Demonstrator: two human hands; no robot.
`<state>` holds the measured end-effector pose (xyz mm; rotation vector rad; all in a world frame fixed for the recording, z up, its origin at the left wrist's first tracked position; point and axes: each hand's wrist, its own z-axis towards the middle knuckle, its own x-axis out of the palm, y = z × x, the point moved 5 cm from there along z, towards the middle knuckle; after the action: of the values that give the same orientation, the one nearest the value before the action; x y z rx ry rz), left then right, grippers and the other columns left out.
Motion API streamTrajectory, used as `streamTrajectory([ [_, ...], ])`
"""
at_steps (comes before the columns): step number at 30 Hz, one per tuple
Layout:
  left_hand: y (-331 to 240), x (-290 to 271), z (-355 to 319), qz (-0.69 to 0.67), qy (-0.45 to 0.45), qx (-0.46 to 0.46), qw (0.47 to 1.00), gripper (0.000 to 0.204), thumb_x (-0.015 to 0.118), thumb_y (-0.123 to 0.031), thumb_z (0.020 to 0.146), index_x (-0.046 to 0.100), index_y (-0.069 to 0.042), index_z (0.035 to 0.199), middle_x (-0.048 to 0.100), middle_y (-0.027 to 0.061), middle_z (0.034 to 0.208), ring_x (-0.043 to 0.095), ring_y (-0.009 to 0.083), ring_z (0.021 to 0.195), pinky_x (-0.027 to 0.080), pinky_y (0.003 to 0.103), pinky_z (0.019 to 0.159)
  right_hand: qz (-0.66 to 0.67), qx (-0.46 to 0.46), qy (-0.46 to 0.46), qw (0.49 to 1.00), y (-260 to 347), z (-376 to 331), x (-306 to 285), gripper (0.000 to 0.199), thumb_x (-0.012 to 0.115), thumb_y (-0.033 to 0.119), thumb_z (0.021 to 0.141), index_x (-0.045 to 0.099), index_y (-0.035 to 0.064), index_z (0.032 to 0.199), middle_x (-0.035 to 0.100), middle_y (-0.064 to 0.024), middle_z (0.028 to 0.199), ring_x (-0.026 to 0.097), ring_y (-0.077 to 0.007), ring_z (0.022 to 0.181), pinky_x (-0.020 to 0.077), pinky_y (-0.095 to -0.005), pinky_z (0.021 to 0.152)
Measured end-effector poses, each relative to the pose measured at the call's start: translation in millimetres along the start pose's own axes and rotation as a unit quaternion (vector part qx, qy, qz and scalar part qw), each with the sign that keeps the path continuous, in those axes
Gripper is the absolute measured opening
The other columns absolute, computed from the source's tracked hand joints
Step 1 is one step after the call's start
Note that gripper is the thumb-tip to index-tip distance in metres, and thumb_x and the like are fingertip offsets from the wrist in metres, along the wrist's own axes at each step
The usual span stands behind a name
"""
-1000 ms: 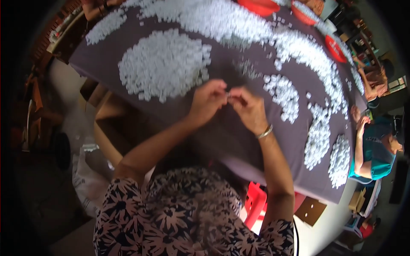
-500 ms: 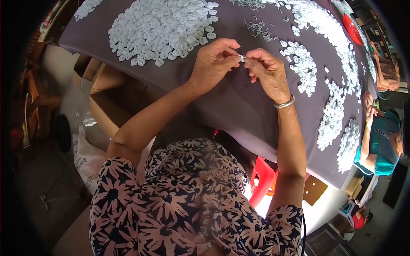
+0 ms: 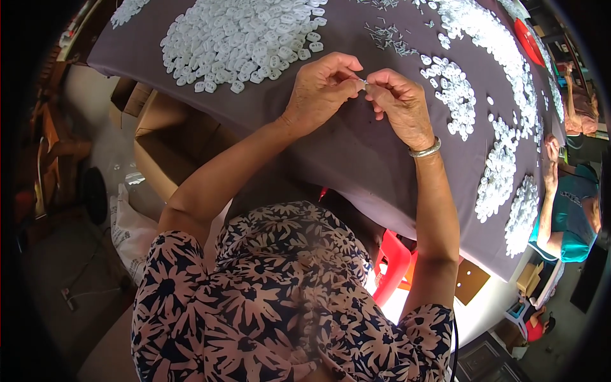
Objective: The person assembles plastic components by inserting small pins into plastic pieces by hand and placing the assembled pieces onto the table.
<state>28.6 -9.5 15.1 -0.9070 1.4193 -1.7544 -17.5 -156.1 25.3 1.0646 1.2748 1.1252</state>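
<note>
My left hand (image 3: pixel 323 89) and my right hand (image 3: pixel 400 102) meet above the table, fingertips almost touching. Pinched between them is a small white plastic piece (image 3: pixel 364 83), mostly covered by the fingers, so its exact shape cannot be made out. Both hands are closed on it with thumb and forefinger. Beyond my left hand lies a big heap of flat white plastic pieces (image 3: pixel 235 41) with small holes. Past my right hand, thin grey pins (image 3: pixel 389 39) are scattered, and a smaller pile of white pieces (image 3: pixel 455 95) lies beside it.
A dark cloth covers the table (image 3: pixel 356 153). More white piles (image 3: pixel 496 172) line its right side, near a red tray (image 3: pixel 529 41). An open cardboard box (image 3: pixel 156 146) stands below the left edge, a red chair (image 3: pixel 393 267) under the front. Another person (image 3: pixel 566 216) sits at right.
The view has shifted slightly. My hands stay together in the same pinch, and less of the small white piece shows between the fingertips.
</note>
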Motion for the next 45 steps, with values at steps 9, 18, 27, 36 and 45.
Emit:
streamTrajectory([
  [9, 0.0, 0.3, 4.8, -0.075, 0.053, -0.006, 0.996, 0.024, 0.064, -0.006, 0.087, 0.059, -0.002, 0.110, 0.064, 0.0051, 0.090, 0.061, 0.0108, 0.078, 0.050, 0.024, 0.067, 0.021, -0.017, -0.007, 1.000, 6.7, -1.5, -5.5, 0.006, 0.062, 0.009, 0.089, 0.063, 0.0044, 0.091, 0.058, 0.0036, 0.073, 0.050, -0.0018, 0.059, 0.0433, -0.0165, 0.050],
  [18, -9.5, 11.6, 0.8, -0.204, 0.147, -0.101, 0.963, 0.040, 0.064, -0.009, 0.087, 0.048, -0.001, 0.123, 0.063, 0.0051, 0.083, 0.061, 0.0117, 0.075, 0.051, 0.024, 0.069, 0.169, -0.037, 0.042, 0.984, 14.5, -2.0, -2.2, 0.011, 0.069, 0.008, 0.083, 0.063, 0.0057, 0.092, 0.058, 0.0026, 0.077, 0.049, -0.0036, 0.059, 0.0390, -0.0179, 0.050],
  [27, -4.7, 12.4, -4.3, -0.238, 0.112, -0.159, 0.952, 0.045, 0.063, -0.010, 0.088, 0.042, -0.002, 0.128, 0.066, 0.0099, 0.089, 0.065, 0.0168, 0.084, 0.052, 0.027, 0.069, 0.113, -0.060, 0.038, 0.991, 15.1, -2.0, -5.1, 0.008, 0.071, 0.006, 0.081, 0.065, 0.0032, 0.086, 0.061, 0.0008, 0.080, 0.059, -0.0061, 0.068, 0.0453, -0.0185, 0.056],
  [36, -20.5, 10.0, -3.0, 0.007, 0.102, -0.005, 0.995, 0.037, 0.059, -0.001, 0.086, 0.048, -0.001, 0.122, 0.067, 0.0064, 0.087, 0.061, 0.0085, 0.074, 0.051, 0.023, 0.064, -0.103, -0.107, 0.025, 0.989, 16.5, -3.7, -14.6, 0.005, 0.071, 0.004, 0.080, 0.066, 0.0023, 0.080, 0.059, 0.0012, 0.073, 0.051, -0.0038, 0.060, 0.0383, -0.0176, 0.051],
  [45, -11.2, 0.1, -0.1, 0.043, 0.086, -0.013, 0.995, 0.045, 0.066, -0.001, 0.082, 0.048, -0.003, 0.124, 0.067, 0.0052, 0.088, 0.060, 0.0090, 0.078, 0.050, 0.024, 0.070, -0.122, -0.045, 0.037, 0.991, 19.7, -4.4, -4.3, 0.007, 0.071, 0.010, 0.081, 0.068, 0.0043, 0.079, 0.058, 0.0040, 0.068, 0.047, -0.0014, 0.054, 0.0369, -0.0171, 0.044],
])
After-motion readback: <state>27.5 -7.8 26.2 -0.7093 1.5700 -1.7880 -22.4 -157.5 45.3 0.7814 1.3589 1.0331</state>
